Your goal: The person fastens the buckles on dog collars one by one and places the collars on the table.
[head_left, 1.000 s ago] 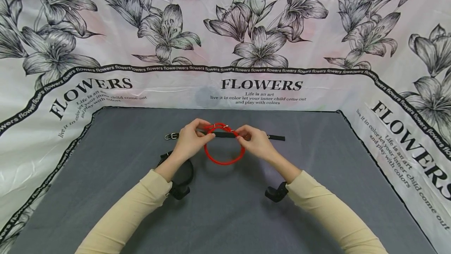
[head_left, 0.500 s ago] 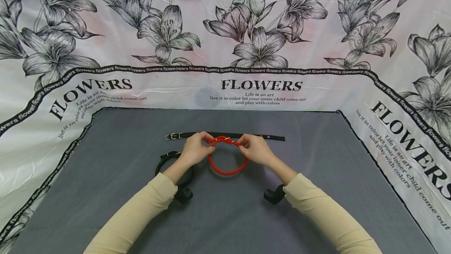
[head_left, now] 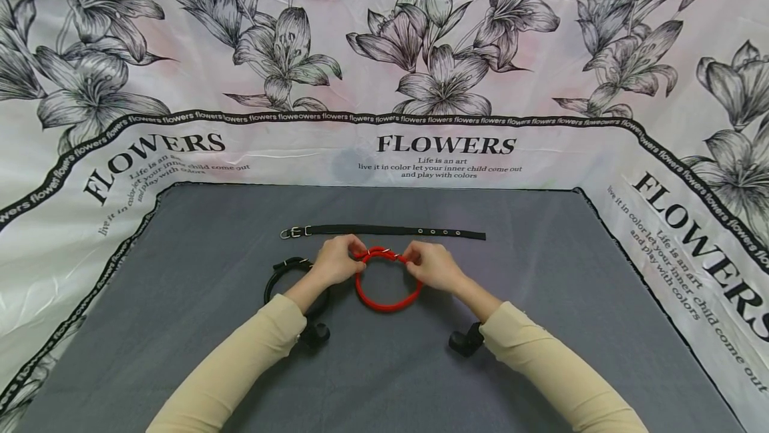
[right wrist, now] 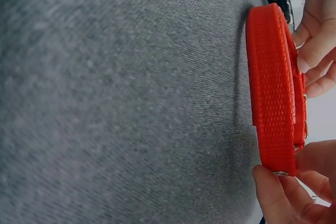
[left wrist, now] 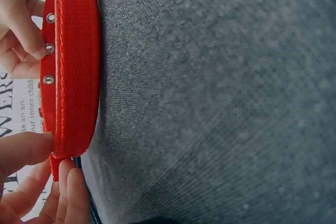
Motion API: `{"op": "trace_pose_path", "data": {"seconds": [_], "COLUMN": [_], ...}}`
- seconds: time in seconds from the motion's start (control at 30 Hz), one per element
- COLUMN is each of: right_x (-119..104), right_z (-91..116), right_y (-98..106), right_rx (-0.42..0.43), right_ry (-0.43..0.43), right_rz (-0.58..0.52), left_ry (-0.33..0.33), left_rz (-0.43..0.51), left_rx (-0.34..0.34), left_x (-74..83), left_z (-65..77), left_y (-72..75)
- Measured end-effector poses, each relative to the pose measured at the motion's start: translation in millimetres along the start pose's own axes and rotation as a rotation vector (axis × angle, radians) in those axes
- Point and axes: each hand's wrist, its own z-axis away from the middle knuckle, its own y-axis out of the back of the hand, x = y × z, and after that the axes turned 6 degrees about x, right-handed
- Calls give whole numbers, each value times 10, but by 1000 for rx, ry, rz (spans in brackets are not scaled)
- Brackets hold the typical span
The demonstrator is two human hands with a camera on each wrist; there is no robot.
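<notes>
Hands are set opposite each other: the upper left of the red collar [head_left: 387, 307] is pinched by the left hand [head_left: 333, 263], and its upper right is pinched by the right hand [head_left: 434, 267]. If one pinch were loosened before the other, the ring would probably be twisted or sprung out of round by the stiffness of its webbing. The overlap between the hands might be dragged out of place if its ends were pulled apart. The black collar [head_left: 269, 284], partly hidden beneath the left arm, could be nudged if that arm were lowered. The red collar is held as a ring between the hands, most of its circle being on the person's side of them; whether the bench [head_left: 384, 366] is touched by it cannot be told. Beyond the hands, a black strap [head_left: 360, 229] is laid out straight, and farther off the bench is bordered by a flowered cloth [head_left: 342, 96].
</notes>
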Motion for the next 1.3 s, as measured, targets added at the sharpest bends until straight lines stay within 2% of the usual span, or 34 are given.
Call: {"op": "trace_pose_path", "data": {"seconds": [0.3,0.57,0.77,0.97,1.3], "right_x": [5,28,54,167,325], "right_z": [28,23,-43,-136,-282], "right_y": [-34,-4,114,229,414], "right_rx": [-31,-33,6,40,48], "right_ry": [-23,21,58,76,21], "right_rz": [38,23,22,23,66], "left_ry": [-5,-15,-23,-34,-2], "left_rz": [-36,-23,-24,-10,-78], "left_rx": [-29,-34,-31,-40,-49], "left_x": [-3,-7,16,6,-46], "left_z": [-9,-14,-59,-160,-368], "left_y": [-34,2,110,284,521]}}
